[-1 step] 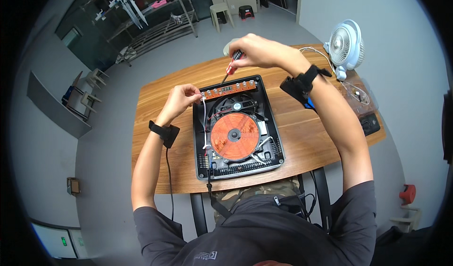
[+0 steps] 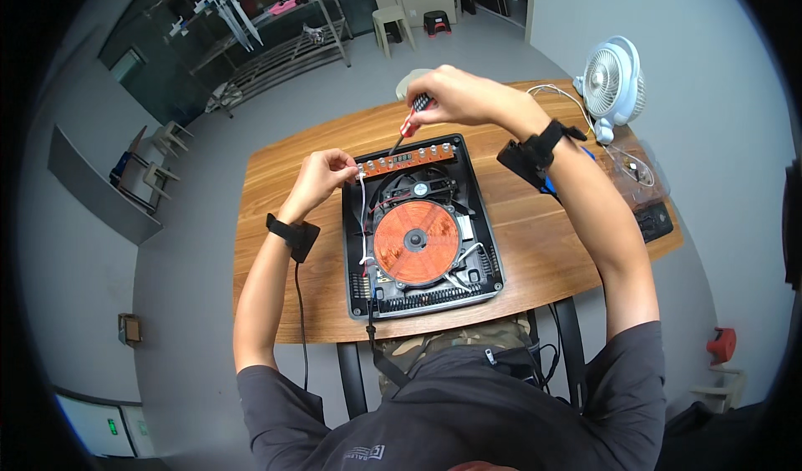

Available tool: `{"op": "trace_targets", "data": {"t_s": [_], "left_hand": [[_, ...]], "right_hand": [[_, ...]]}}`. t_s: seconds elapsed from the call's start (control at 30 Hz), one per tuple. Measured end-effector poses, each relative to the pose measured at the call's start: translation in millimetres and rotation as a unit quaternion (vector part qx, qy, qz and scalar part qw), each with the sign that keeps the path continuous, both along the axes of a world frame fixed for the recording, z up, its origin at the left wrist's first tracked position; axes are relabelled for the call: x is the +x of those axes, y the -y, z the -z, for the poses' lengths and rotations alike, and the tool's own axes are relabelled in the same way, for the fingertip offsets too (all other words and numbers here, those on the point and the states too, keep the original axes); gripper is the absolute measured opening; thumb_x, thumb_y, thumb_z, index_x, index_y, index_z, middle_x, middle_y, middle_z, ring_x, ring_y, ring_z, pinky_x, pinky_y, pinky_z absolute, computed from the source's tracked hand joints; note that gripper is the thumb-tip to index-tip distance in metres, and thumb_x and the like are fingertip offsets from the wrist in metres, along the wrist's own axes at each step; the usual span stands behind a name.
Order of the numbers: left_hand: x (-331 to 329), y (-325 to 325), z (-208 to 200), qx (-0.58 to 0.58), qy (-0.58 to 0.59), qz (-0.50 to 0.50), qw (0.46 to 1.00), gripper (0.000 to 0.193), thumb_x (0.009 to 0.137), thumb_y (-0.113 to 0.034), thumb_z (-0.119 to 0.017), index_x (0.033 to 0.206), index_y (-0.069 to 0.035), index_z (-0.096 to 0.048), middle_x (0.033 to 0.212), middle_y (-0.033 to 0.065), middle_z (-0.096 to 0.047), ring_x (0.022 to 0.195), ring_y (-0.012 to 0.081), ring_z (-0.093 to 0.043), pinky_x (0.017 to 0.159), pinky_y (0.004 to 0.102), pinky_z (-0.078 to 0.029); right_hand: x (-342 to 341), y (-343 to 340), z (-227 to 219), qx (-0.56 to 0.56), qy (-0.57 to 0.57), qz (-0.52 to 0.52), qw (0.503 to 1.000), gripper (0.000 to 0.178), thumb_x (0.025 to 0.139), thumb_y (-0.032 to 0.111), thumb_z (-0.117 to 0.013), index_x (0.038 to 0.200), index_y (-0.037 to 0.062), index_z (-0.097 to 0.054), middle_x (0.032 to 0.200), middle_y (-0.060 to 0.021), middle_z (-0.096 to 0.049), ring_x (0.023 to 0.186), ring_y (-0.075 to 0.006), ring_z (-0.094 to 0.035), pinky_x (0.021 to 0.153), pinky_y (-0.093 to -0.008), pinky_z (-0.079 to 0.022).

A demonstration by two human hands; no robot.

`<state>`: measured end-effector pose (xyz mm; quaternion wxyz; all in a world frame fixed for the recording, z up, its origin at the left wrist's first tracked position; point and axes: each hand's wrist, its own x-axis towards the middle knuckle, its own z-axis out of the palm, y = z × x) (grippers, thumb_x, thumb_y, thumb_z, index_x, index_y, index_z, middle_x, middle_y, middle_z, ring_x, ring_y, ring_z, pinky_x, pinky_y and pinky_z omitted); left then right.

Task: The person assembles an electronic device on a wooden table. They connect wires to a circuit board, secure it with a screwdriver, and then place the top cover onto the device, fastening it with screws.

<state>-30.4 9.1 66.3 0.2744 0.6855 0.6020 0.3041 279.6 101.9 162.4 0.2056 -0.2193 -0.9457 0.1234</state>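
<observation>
An opened induction cooker (image 2: 489,258) lies on the table, its black housing showing a round copper coil (image 2: 397,241) and a cooling fan (image 2: 420,188). Across the far end runs a narrow orange circuit board (image 2: 380,168) with several buttons and a small display. My left hand (image 2: 322,178) is closed in a pinch at the board's left end, where a white cable (image 2: 362,212) comes up. A screwdriver (image 2: 408,126) with a red and black handle is gripped in my right hand (image 2: 447,96). It tilts so that its tip points down at the board's far edge; whether it touches cannot be made out.
A light blue fan (image 2: 608,86) stands at the table's far right, with white cords beside it. Nearer on the right lie a clear plastic tray (image 2: 639,174) and a black object (image 2: 654,222). A dark cable (image 2: 301,320) hangs from my left wrist strap past the table's front edge.
</observation>
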Motion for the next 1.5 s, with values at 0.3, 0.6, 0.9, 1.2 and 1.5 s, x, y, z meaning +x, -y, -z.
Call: {"op": "trace_targets", "data": {"t_s": [0.3,0.6,0.9,1.2,1.5], "left_hand": [[13.5,4.6,12.1,0.007,-0.009,0.033,0.999,0.007,0.091,-0.005,-0.075,0.096,0.000,-0.073,0.089,0.0035,-0.076,0.083,0.0087,-0.070,0.077,0.0254,-0.058],[18.1,2.2,20.1,0.008,0.024,0.070,0.997,0.015,0.090,-0.005,-0.077,0.102,0.000,-0.071,0.093,0.0075,-0.077,0.089,0.0128,-0.074,0.081,0.0272,-0.060],[15.8,1.6,26.7,0.051,0.017,0.084,0.995,0.018,0.088,-0.004,-0.079,0.103,0.000,-0.069,0.094,0.0080,-0.077,0.091,0.0139,-0.075,0.083,0.0282,-0.061],[14.1,1.9,27.7,0.057,0.018,0.093,0.994,0.017,0.089,-0.002,-0.077,0.103,0.001,-0.068,0.093,0.0086,-0.077,0.089,0.0141,-0.075,0.082,0.0286,-0.061],[24.8,12.1,27.9,0.128,-0.011,0.102,0.986,0.028,0.087,0.001,-0.076,0.113,-0.001,-0.067,0.087,0.0092,-0.076,0.079,0.0144,-0.074,0.074,0.0287,-0.061]], "right_hand": [[6.6,5.6,30.9,-0.038,-0.081,-0.039,0.995,0.035,0.092,0.030,-0.077,0.105,-0.0019,-0.071,0.099,-0.0172,-0.075,0.093,-0.0309,-0.073,0.084,-0.0385,-0.057],[11.5,4.5,51.8,-0.065,-0.108,-0.031,0.992,0.039,0.092,0.035,-0.077,0.107,-0.0005,-0.072,0.100,-0.0174,-0.075,0.096,-0.0320,-0.072,0.086,-0.0395,-0.056],[8.9,7.0,50.2,-0.059,-0.112,-0.032,0.991,0.033,0.090,0.028,-0.079,0.106,0.0004,-0.072,0.098,-0.0145,-0.076,0.092,-0.0284,-0.074,0.083,-0.0371,-0.057],[9.9,8.2,48.5,-0.089,-0.104,-0.029,0.990,0.039,0.091,0.035,-0.077,0.107,0.0002,-0.072,0.100,-0.0172,-0.075,0.095,-0.0306,-0.072,0.086,-0.0390,-0.056],[12.2,11.8,45.8,-0.084,-0.107,-0.007,0.991,0.032,0.091,0.029,-0.079,0.104,0.0000,-0.073,0.097,-0.0141,-0.076,0.090,-0.0245,-0.074,0.080,-0.0353,-0.057]]}}
